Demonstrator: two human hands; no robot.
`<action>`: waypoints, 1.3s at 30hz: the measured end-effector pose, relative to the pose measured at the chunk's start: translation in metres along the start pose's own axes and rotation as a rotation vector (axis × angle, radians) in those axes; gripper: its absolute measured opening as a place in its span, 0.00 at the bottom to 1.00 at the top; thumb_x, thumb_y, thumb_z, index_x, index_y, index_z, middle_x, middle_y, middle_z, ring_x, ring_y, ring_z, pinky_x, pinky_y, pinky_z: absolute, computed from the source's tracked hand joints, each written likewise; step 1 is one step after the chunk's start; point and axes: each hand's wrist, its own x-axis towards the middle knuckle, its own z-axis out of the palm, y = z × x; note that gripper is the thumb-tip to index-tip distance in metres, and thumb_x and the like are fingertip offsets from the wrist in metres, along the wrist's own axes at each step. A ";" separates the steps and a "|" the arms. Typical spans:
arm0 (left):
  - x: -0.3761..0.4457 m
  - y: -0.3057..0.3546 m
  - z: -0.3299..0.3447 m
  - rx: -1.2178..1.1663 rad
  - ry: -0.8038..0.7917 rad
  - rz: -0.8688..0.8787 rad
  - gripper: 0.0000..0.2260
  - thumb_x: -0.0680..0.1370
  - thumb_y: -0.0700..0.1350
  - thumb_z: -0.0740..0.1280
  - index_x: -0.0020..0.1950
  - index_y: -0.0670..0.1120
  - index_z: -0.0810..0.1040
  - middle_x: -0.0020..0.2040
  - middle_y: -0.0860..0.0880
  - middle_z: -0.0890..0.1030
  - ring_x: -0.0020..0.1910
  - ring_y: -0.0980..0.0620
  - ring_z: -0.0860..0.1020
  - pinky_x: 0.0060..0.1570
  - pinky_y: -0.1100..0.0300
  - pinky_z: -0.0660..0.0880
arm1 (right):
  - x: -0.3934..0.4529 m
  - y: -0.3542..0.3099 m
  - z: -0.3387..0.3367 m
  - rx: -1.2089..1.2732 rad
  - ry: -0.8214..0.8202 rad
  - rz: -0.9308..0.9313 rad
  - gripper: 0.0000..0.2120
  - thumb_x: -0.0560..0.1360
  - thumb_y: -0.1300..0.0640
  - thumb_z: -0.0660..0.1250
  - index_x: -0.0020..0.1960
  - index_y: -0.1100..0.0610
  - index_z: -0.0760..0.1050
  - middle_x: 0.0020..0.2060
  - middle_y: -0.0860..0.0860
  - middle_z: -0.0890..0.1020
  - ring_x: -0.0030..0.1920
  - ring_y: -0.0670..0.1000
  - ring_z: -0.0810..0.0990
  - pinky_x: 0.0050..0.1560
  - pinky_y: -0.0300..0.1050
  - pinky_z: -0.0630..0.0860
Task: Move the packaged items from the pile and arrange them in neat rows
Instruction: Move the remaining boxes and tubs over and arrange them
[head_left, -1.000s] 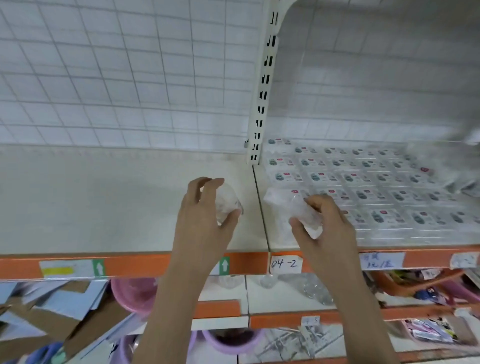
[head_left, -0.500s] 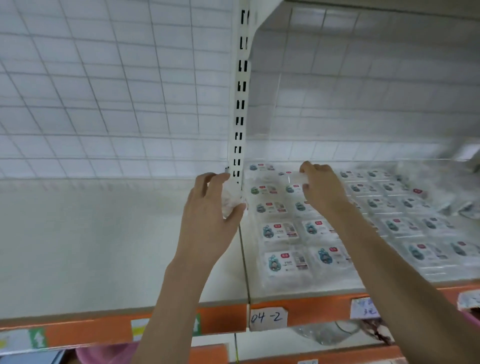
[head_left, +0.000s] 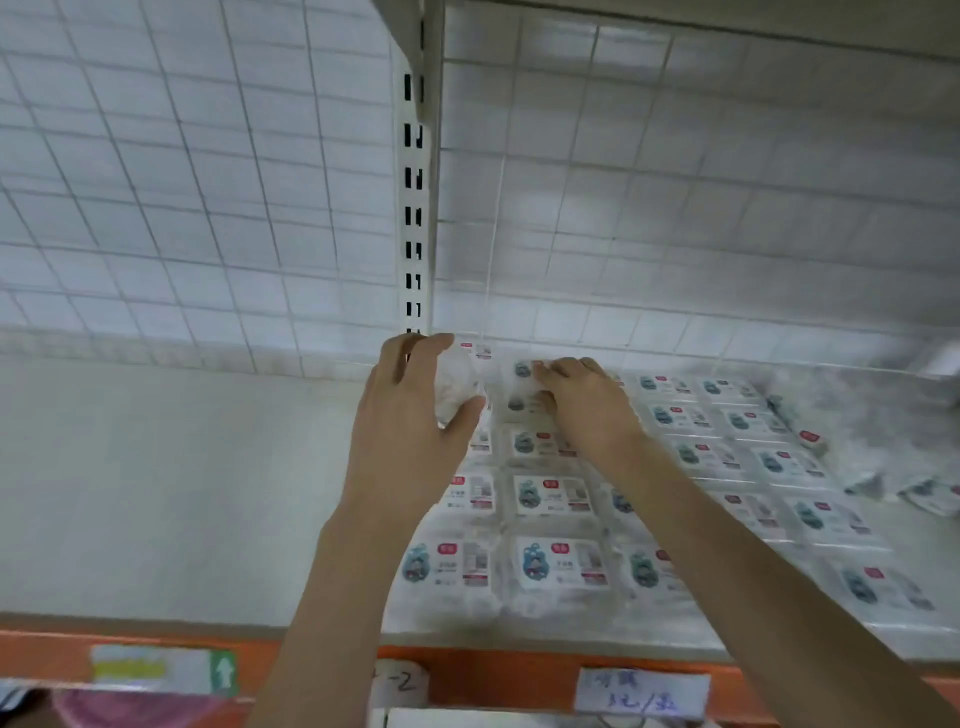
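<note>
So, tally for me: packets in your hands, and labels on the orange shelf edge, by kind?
Packets held: 2, one in the left hand, one under the right hand
Green-arrow label: 1
Handwritten tags: 2
Total: 5

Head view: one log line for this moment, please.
left hand: grips clear packet | right hand: setting packet at back row | pile: far right | stage: placing

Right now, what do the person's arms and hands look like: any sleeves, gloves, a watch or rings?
Both forearms are bare as far as the picture shows, with no sleeve in view. The left hand and the right hand wear no gloves. No watch, bracelet or ring shows on either.
</note>
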 end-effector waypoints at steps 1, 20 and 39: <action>-0.003 0.007 0.004 0.010 0.017 -0.022 0.23 0.72 0.45 0.71 0.65 0.46 0.70 0.63 0.47 0.69 0.58 0.47 0.72 0.52 0.60 0.68 | 0.001 0.002 -0.002 -0.025 -0.009 -0.023 0.21 0.77 0.61 0.58 0.70 0.56 0.63 0.64 0.55 0.71 0.64 0.56 0.67 0.58 0.49 0.70; -0.053 0.063 0.052 0.172 0.120 -0.118 0.22 0.71 0.43 0.72 0.62 0.44 0.71 0.62 0.44 0.72 0.55 0.43 0.76 0.47 0.56 0.74 | 0.031 0.017 0.010 0.097 0.053 -0.152 0.12 0.74 0.68 0.60 0.57 0.63 0.71 0.56 0.57 0.71 0.57 0.55 0.67 0.49 0.43 0.68; -0.041 0.156 0.152 0.111 0.067 -0.011 0.22 0.72 0.42 0.71 0.64 0.43 0.71 0.63 0.43 0.70 0.58 0.42 0.73 0.53 0.54 0.71 | -0.076 0.175 -0.071 0.322 0.222 0.017 0.19 0.78 0.56 0.60 0.67 0.59 0.68 0.63 0.55 0.71 0.64 0.55 0.68 0.62 0.44 0.65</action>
